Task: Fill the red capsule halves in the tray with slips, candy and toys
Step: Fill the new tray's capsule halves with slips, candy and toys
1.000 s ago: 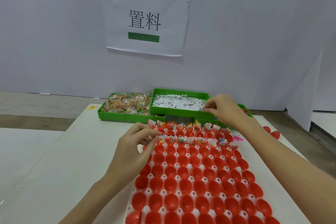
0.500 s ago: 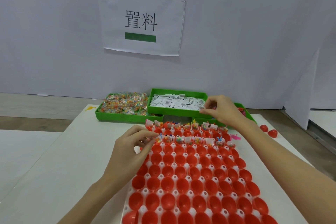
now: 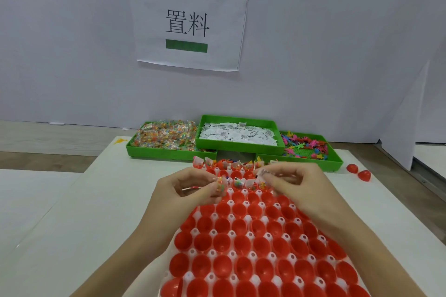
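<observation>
Now my right hand (image 3: 293, 182) has come back from the box of paper slips (image 3: 239, 136) and sits over the far rows of the tray (image 3: 231, 234), close to my left hand (image 3: 185, 187). That tells me a new slip is about to go in. My right fingers pinch a small white slip just above the second row. My left fingers are curled around a little candy bag (image 3: 220, 184) at that row's left end. Both palms face down, with wrists low over the red cups (image 3: 243, 241). Only the two far rows hold things. The near rows are bare, so lots of filling is left.
</observation>
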{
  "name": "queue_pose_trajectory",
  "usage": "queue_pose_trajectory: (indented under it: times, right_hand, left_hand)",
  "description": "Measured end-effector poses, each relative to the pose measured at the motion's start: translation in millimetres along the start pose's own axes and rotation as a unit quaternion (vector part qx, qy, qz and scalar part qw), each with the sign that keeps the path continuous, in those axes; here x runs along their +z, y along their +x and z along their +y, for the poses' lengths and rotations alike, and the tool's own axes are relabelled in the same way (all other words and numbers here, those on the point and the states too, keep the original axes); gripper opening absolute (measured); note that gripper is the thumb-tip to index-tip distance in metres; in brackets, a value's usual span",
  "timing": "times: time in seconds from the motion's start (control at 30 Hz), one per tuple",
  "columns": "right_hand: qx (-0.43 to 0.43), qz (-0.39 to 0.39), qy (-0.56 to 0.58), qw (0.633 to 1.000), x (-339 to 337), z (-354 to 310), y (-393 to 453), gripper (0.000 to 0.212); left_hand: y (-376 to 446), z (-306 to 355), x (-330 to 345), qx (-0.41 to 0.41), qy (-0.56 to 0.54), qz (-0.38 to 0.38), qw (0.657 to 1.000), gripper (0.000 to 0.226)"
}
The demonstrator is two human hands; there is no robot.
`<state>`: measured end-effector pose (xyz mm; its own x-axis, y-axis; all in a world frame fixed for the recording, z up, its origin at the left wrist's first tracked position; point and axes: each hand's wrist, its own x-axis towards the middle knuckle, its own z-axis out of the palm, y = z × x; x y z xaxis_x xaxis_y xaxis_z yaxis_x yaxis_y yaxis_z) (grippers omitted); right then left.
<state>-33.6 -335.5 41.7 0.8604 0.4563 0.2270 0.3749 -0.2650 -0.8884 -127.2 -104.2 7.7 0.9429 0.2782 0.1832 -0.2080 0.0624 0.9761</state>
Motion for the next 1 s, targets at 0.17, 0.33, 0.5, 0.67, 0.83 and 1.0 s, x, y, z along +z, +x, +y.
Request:
queue_pose_trajectory:
  times: [0.17, 0.33, 0.5, 0.67, 0.83, 1.0]
  right_hand:
    - [0.014, 0.003, 0.074, 0.997, 21, -12, -24, 0.01]
    - [0.021, -0.034, 0.106, 0.994, 23, -17, -31, 0.009]
    - [0.052, -0.085, 0.162, 0.982, 24, -15, -34, 0.015]
    - [0.049, -0.096, 0.204, 0.973, 22, -14, -34, 0.016]
    - [0.036, -0.068, 0.185, 0.98, 26, -16, -37, 0.011]
    - [-0.007, 0.011, 0.062, 0.998, 10, -15, -26, 0.019]
  left_hand:
    - [-9, 1, 8, -0.016, -0.017, -0.07, 0.997, 0.011]
    - [-14, -2, 16, -0.004, 0.021, -0.074, 0.997, 0.021]
    - [-16, -2, 18, -0.009, -0.01, -0.068, 0.998, 0.021]
    - [-13, -4, 19, -0.01, -0.014, -0.04, 0.999, 0.025]
    - [-16, -2, 18, -0.005, 0.01, -0.068, 0.998, 0.033]
    - [-14, 0, 16, -0.014, 0.01, -0.039, 0.999, 0.026]
